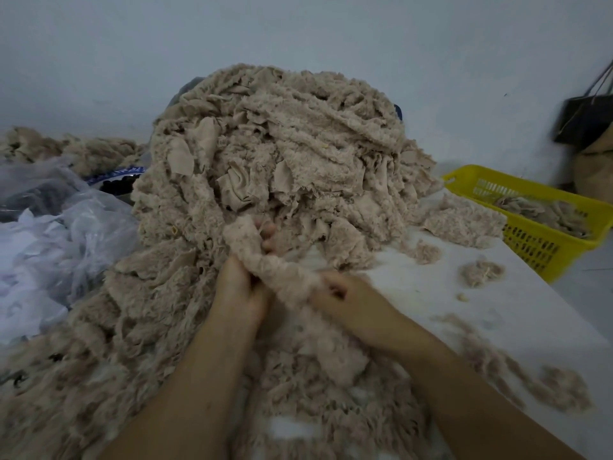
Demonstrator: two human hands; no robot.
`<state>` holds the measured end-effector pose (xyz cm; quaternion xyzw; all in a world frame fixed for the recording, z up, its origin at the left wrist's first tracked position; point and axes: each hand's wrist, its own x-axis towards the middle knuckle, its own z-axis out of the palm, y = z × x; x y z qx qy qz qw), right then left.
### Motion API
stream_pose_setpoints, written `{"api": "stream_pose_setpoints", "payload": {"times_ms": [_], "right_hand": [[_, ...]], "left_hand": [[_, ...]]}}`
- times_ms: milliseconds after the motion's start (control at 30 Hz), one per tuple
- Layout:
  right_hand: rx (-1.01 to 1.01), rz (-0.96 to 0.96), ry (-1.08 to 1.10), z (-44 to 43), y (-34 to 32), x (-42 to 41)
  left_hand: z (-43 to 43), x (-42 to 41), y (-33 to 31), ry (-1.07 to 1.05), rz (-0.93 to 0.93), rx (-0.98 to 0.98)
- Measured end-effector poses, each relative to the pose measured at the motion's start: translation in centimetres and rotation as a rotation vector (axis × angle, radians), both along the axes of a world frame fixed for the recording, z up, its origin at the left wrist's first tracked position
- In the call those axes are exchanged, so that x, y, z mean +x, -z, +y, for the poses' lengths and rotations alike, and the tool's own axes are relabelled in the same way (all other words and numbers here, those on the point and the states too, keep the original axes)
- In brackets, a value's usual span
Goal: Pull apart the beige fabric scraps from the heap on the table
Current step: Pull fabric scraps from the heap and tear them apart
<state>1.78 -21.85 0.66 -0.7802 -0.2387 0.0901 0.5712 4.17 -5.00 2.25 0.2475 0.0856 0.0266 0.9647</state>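
Both hands grip one strip (282,273) at the near foot of the heap (282,144): the left hand (237,287) is curled round its far part, and the right hand (348,297) pinches it just to the right. The strip runs far-left to near-right. Bare table (497,310) lies to the right, before the basket (530,247), and bags (49,234) crowd the left, so a rightward pull looks freest

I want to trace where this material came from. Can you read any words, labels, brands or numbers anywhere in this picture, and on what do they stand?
No text can be read anywhere in this view.
Blue and white band left of the heap: light marks that may be print, too blurred to read.
Fabric scrap, yellow basket, black bag, plastic bags: no lettering shows.
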Motion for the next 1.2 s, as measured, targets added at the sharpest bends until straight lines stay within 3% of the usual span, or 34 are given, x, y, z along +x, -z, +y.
{"api": "stream_pose_setpoints", "payload": {"times_ms": [67,133,233,367,500,633,733,800,900,1033,1133,1200], "right_hand": [[0.452,0.325,0.128,-0.9,-0.9,0.5],[0.721,0.574,0.111,-1.9,-1.0,1.2],[0.835,0.716,0.088,-2.2,-0.8,1.5],[0.863,0.711,0.116,-2.3,-0.6,1.9],[0.848,0.643,0.021,-2.4,-0.2,2.0],[0.749,0.559,0.178,-2.0,0.4,2.3],[0.44,0.295,0.184,-1.3,0.7,1.6],[0.191,0.05,0.162,-0.6,0.6,1.1],[-0.008,-0.207,0.209,-0.3,1.1,1.5],[-0.205,-0.134,0.426,-1.8,1.7,2.2],[-0.366,-0.187,0.369,-1.8,1.7,2.1],[-0.358,-0.212,0.314,-1.1,1.5,1.8]], "left_hand": [[-0.1,0.1,0.4,-0.034,0.018,0.227],[-0.6,-0.4,0.7,-0.037,-0.04,0.541],[-2.3,-1.4,1.2,0.02,-0.224,1.106],[-4.0,-2.0,1.0,0.204,-0.282,1.424],[-3.9,-1.7,1.4,0.141,-0.244,1.403],[-3.7,-1.5,1.8,0.078,-0.133,1.162],[-3.7,-1.2,1.8,0.092,-0.054,0.877],[-3.9,-1.3,1.8,0.15,-0.079,0.805],[-4.3,-1.5,2.3,0.236,-0.157,0.877],[-4.6,-2.0,2.1,0.323,-0.269,1.075],[-4.6,-1.5,2.2,0.22,-0.286,1.33],[-4.3,-1.2,2.4,0.1,-0.268,1.364]]}}
